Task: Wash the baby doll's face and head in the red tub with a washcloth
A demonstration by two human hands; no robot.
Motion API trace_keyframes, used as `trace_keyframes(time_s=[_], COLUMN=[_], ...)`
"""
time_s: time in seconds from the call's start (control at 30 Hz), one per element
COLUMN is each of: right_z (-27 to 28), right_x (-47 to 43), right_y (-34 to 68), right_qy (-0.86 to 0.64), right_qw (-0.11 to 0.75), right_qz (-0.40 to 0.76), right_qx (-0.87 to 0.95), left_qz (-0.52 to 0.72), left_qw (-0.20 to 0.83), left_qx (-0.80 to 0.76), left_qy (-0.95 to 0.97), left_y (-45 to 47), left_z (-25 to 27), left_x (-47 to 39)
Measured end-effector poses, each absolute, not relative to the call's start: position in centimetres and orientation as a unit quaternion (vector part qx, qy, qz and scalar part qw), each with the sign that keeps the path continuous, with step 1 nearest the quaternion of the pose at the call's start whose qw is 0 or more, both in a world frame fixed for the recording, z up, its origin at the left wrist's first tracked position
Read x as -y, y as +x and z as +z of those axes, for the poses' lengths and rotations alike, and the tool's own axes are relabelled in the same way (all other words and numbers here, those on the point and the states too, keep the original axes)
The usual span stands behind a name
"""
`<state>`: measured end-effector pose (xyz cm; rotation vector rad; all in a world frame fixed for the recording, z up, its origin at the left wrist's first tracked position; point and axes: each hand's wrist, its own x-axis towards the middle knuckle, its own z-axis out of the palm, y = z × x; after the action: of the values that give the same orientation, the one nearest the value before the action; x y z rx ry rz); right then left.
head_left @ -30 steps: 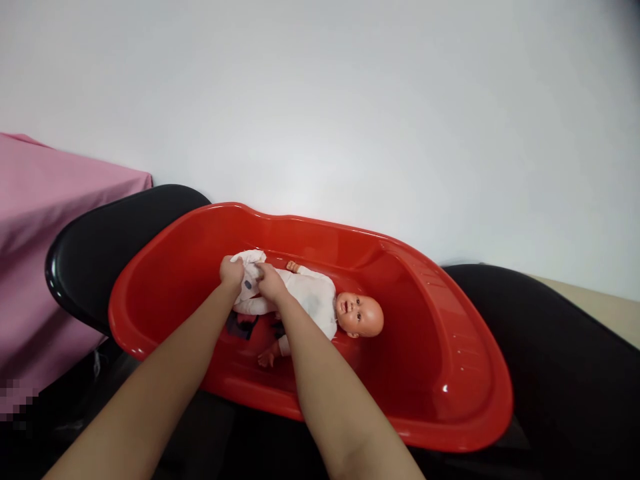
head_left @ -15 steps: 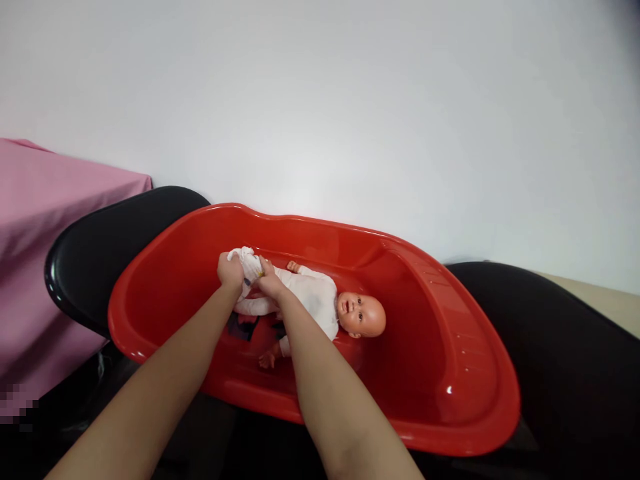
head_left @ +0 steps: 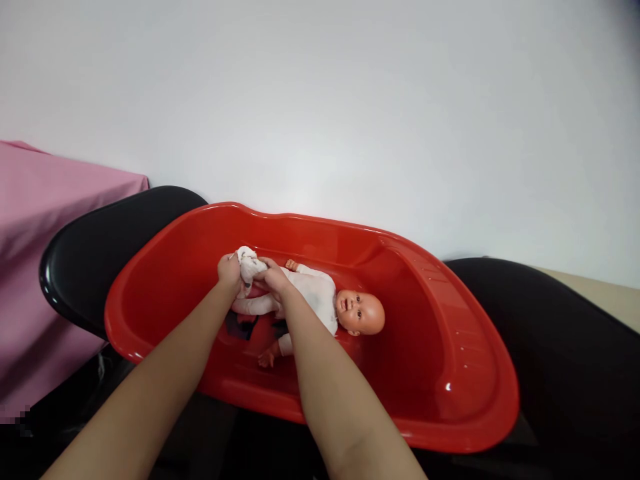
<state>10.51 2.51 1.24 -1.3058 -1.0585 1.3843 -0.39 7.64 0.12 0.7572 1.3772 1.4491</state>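
A bald baby doll (head_left: 313, 297) in a white long-sleeved top lies on its back inside a red baby bathtub (head_left: 465, 427), head to the right. Over its lower body, my left hand (head_left: 229, 273) is closed on one side of a bunched white printed cloth (head_left: 249, 262). My right hand (head_left: 274, 275) grips the other side, fingers curled into the fabric. Whether the cloth is a garment I cannot tell. Below my hands one white-clad leg of the doll shows; the other is hidden. A dark patch (head_left: 243, 325) shows on the tub floor beside that leg.
Black chairs or stools (head_left: 120, 247) stand under the tub's left end, and another black seat (head_left: 570, 347) is at the right. A pink cloth (head_left: 65, 220) drapes over something at far left. Behind the tub rises a plain pale wall (head_left: 320, 100).
The cloth is more crumpled between my hands. My right hand has turned and shifted slightly to the right. The doll lies as before.
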Motion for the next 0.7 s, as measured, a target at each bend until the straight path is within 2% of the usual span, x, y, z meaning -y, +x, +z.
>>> trace_keyframes(time_s=[0.07,0.2,0.33,0.53,0.6,0.7], right_z=[1.5,1.8,1.5,0.5,0.4,0.4], right_x=[-2.4,-2.6,-3.3,-4.3,-4.5,-4.5], right_y=[10.6,10.4,10.2,10.3,10.5,10.6], right_qy=[-0.509,-0.483,-0.459,-0.463,-0.457,-0.448], right_qw=[0.48,0.514,0.537,0.566,0.573,0.576], right_qz=[0.592,0.606,0.608,0.579,0.567,0.547], right_qx=[0.4,0.368,0.363,0.361,0.376,0.411], left_qz=[0.586,0.63,0.618,0.491,0.472,0.502], left_qw=[0.463,0.305,0.155,0.105,0.108,0.176], left_qx=[-0.594,-0.664,-0.66,-0.607,-0.626,-0.639], left_qy=[0.298,0.262,0.398,0.616,0.612,0.555], left_y=[-0.5,-1.4,-1.6,0.8,1.2,1.1], left_z=[0.0,1.0,3.3,4.2,3.8,2.8], left_x=[-7.9,-7.9,-6.3,-3.5,-3.5,-4.5])
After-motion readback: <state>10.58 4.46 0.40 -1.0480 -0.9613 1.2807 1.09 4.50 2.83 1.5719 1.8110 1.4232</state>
